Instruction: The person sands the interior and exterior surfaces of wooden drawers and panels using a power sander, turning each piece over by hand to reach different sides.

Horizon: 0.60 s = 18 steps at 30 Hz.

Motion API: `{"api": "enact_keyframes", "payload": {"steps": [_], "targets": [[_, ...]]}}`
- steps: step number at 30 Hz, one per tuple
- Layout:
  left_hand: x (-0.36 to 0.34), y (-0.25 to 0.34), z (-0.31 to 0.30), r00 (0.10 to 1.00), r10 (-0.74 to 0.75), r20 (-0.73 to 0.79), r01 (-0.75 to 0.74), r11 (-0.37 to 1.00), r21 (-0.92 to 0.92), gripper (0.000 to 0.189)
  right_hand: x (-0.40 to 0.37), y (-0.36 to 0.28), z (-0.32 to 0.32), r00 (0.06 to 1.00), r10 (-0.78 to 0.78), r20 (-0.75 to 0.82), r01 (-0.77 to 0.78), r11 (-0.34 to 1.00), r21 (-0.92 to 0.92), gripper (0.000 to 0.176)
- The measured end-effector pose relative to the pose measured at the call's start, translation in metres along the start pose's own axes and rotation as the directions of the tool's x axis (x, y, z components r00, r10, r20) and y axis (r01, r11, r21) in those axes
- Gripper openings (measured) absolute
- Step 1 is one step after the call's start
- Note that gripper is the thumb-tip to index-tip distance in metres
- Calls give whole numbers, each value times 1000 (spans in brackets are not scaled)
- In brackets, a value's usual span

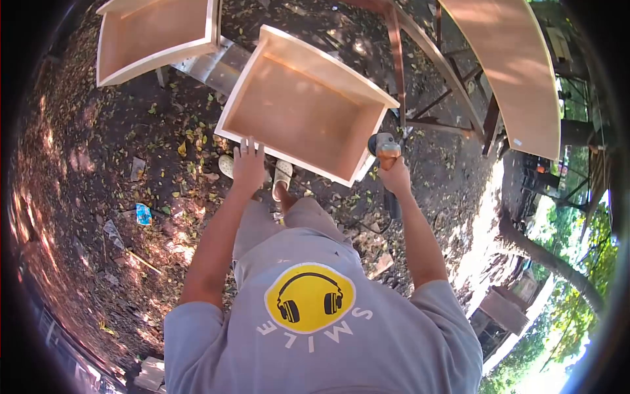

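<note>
Just beyond the person's pale shoes (283,172), an open wooden box (295,98) is sitting tilted askew, with the left hand (249,164) resting on its near rim, fingers outstretched. At the box's right side, the right hand (394,176) is gripping a power tool (388,148) around its body, the tool's head lying so near the corner that I'm not able to tell whether they're touching. Farther off to the left, a second box (157,39) is standing above the leafy ground (157,190).
</note>
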<state>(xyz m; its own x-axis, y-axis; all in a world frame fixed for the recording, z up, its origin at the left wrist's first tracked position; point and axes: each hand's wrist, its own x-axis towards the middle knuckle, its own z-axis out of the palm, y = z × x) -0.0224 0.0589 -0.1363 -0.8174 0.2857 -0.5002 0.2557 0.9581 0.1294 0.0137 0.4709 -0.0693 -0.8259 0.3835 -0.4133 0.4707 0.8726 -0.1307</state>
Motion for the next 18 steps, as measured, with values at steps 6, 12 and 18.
{"api": "enact_keyframes", "payload": {"steps": [6, 12, 18], "targets": [[15, -14, 24, 999, -28, 20, 26, 996, 79, 79, -32, -10, 14, 990, 30, 141, -8, 989, -149, 48], [23, -11, 34, 998, -23, 67, 18, 998, 64, 73, -54, -14, 45, 962, -83, 261, 159, 946, -284, 53], [25, -16, 34, 993, -26, 115, 21, 999, 45, 79, -62, -10, 59, 960, -76, 271, 152, 950, -274, 52]]}}
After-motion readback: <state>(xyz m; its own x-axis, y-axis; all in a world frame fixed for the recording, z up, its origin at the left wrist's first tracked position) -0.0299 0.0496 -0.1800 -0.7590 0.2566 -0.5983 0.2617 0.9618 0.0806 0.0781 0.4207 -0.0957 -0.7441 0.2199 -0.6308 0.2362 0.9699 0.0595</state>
